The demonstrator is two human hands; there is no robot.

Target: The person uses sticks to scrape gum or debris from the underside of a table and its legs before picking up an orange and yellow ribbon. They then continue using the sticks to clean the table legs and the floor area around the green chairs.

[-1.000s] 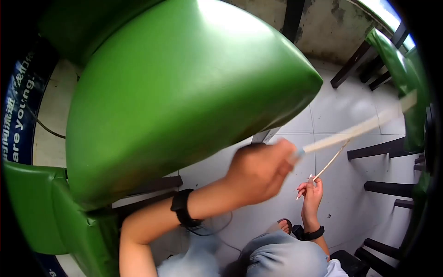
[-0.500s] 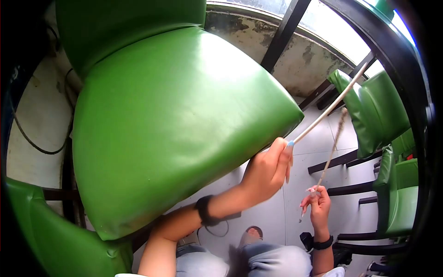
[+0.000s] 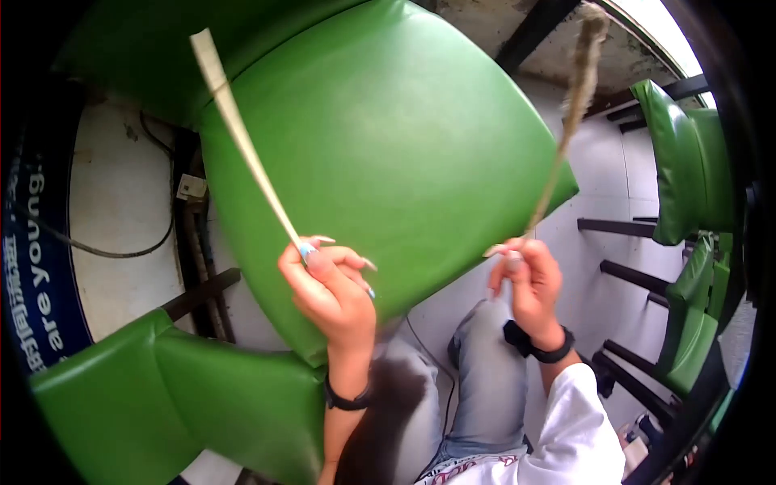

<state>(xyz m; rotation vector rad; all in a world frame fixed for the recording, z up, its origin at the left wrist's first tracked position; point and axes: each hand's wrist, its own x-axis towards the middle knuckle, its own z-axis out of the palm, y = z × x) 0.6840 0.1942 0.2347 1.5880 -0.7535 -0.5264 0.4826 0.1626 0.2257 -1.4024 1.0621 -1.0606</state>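
My left hand point(image 3: 333, 291) pinches the lower end of a pale flat stick point(image 3: 242, 133), which slants up and left over the large green chair seat point(image 3: 380, 153). To the right, my right hand point(image 3: 529, 287) is closed on the thin end of a brown stick point(image 3: 575, 113) with a rough, fuzzy upper part. That stick rises past the seat's right corner. Both hands are over the seat's front edge, apart from each other, and the two sticks do not touch.
Another green chair point(image 3: 234, 396) stands at the lower left. More green chairs point(image 3: 679, 162) with dark legs line the right side. A black cable point(image 3: 121, 255) hangs at the left near a blue printed banner point(image 3: 40, 283). A wall and window edge lie at the top right.
My left hand has swung left with the pale stick, which now leans left instead of right. My right hand has risen with the brown stick. The view has shifted.
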